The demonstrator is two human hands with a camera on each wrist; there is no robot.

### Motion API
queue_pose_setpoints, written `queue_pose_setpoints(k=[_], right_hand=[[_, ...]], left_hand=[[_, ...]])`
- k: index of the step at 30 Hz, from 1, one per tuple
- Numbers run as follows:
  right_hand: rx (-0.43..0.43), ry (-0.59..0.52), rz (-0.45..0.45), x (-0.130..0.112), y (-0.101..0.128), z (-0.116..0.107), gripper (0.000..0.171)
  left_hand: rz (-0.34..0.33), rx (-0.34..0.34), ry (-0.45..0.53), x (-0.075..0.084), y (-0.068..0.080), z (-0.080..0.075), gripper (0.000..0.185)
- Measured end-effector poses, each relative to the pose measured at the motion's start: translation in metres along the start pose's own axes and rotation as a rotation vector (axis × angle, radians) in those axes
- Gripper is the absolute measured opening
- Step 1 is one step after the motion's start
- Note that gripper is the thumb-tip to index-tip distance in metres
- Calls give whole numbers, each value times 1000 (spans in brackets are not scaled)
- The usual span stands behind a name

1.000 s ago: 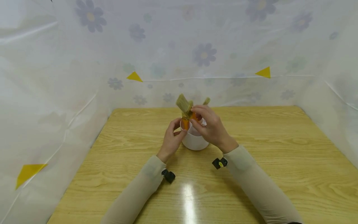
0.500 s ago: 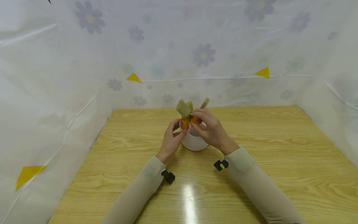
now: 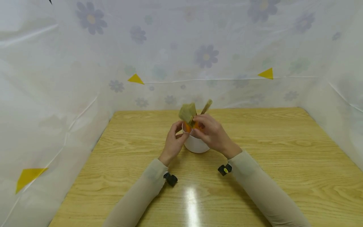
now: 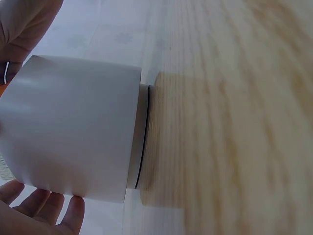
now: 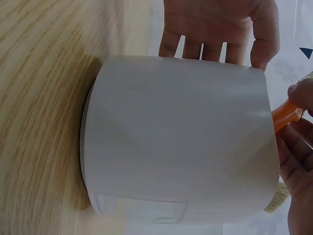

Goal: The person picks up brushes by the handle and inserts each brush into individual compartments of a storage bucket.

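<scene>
A white cup (image 3: pixel 195 144) stands on the wooden table (image 3: pixel 283 164), a little beyond the middle. My left hand (image 3: pixel 179 134) holds its left side, thumb up at the rim and fingers (image 5: pixel 203 49) against the far wall. My right hand (image 3: pixel 199 123) pinches the orange handle (image 5: pixel 285 115) of a flat brush (image 3: pixel 187 113) with tan bristles, which stands over the cup's mouth. A second, thinner brush (image 3: pixel 206 106) leans out of the cup behind that hand. In the left wrist view the cup (image 4: pixel 73 127) fills the left half, with my left fingers (image 4: pixel 46 210) beneath it.
A white sheet printed with flowers (image 3: pixel 207 56) and yellow triangles (image 3: pixel 136 78) walls in the table at the back and both sides. Small black wrist cameras (image 3: pixel 170 178) sit at my cuffs. Bare tabletop lies left, right and in front of the cup.
My right hand has sunk toward the cup, and the flat brush has gone lower with it. The left hand has stayed on the cup.
</scene>
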State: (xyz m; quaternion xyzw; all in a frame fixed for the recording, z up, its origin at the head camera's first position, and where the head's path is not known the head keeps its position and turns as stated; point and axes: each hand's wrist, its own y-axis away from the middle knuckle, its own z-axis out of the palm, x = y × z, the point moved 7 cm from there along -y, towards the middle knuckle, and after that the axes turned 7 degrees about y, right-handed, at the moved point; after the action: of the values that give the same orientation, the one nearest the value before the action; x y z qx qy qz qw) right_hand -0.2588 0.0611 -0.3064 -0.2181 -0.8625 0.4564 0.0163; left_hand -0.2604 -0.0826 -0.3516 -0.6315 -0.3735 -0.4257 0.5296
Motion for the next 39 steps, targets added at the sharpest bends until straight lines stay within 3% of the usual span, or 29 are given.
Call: queue_pose_setpoints(k=[9,18,27,39], right_hand=[[-31,-11,17,2,4,3,42],[15,31,-13,3,7,3,45],[15,82,-21,4,11,5,35],[-11,70,1,4,12,8,31]], left_hand=[[0,6,2,1,0,0,46],[20,13,-3,2,0,1,43],[25,20,14,0,-1,0,42],[32,20,-6,2,0,0,43]])
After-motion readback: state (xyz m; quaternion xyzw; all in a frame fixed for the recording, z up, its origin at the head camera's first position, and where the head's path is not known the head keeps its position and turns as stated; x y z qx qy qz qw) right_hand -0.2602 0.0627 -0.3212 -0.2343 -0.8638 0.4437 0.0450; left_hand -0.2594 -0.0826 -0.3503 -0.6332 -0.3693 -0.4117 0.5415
